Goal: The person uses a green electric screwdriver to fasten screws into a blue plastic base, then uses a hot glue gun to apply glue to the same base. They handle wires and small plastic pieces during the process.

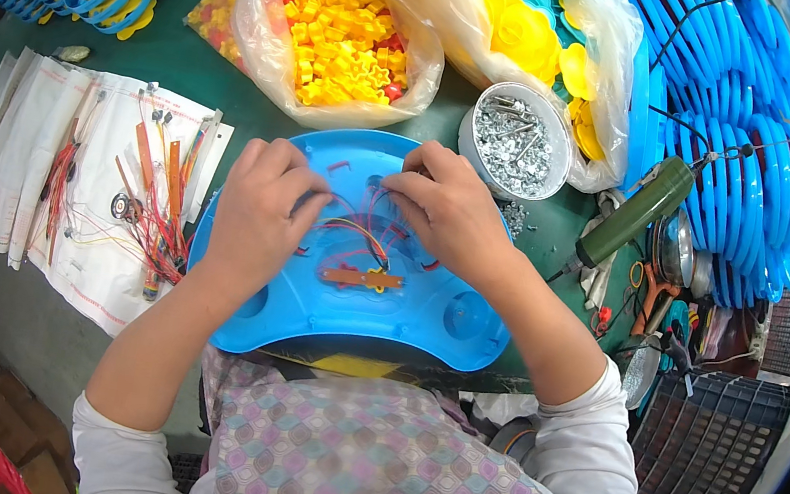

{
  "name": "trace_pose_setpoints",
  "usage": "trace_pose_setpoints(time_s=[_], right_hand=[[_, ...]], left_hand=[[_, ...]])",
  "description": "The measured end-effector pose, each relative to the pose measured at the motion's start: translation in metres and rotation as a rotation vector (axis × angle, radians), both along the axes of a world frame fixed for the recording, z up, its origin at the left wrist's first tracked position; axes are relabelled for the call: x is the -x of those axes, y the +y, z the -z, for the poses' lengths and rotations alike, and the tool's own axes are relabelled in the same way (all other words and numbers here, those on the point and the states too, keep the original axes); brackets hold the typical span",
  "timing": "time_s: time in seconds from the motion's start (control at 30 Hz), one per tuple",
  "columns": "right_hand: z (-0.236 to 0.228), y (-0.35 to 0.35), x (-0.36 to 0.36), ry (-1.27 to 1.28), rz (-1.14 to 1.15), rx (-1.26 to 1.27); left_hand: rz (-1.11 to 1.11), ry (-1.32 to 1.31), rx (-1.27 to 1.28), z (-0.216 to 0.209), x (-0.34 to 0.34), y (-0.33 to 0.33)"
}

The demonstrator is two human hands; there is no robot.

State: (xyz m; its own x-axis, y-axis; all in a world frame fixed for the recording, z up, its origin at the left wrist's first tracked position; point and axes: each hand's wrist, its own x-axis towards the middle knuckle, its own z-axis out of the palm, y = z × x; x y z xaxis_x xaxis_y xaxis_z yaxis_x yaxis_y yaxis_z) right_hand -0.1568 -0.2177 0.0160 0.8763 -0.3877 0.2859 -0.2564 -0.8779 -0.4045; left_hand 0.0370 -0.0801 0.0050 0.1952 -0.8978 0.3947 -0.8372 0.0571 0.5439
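A blue curved plastic shell (355,314) lies open side up on the green table in front of me. Inside it sits a narrow orange-brown circuit board (365,280), with thin red, black and yellow wires (362,230) running up from it. My left hand (263,213) reaches over the shell's left part, thumb and forefinger pinched beside the wires; what lies between the fingertips is too small to tell. Over the upper right part, my right hand (447,199) pinches thin wires near a round recess. Its fingertips partly cover them.
White sheets (104,236) at left carry wired boards and a small speaker. Bags of yellow star pieces (344,38) and yellow discs (530,39) stand behind. A white tub of screws (516,143), a green electric screwdriver (634,212) and stacked blue rings (738,174) fill the right.
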Motion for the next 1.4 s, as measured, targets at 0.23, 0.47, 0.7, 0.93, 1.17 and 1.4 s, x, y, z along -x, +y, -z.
trace_pose_setpoints(time_s=[0.23,0.47,0.7,0.93,1.17,1.4], right_hand=[[0.006,-0.001,0.003,-0.066,0.027,0.018],[0.006,0.001,0.003,-0.084,0.031,0.056],[0.002,0.011,0.001,-0.175,0.133,0.023],[0.0,0.02,0.024,0.041,0.208,0.082],[0.0,0.019,0.026,0.046,0.216,0.09],[0.01,0.013,0.024,0.083,0.102,0.215]], left_hand=[[0.029,0.017,-0.04,-0.002,-0.001,-0.001],[0.036,-0.005,-0.083,0.0,0.0,0.0],[0.071,-0.197,-0.071,-0.001,0.008,0.002],[0.142,-0.304,-0.096,-0.009,0.006,0.002],[0.143,-0.25,0.021,0.003,0.034,-0.033],[0.138,-0.311,-0.02,0.013,0.036,-0.032]])
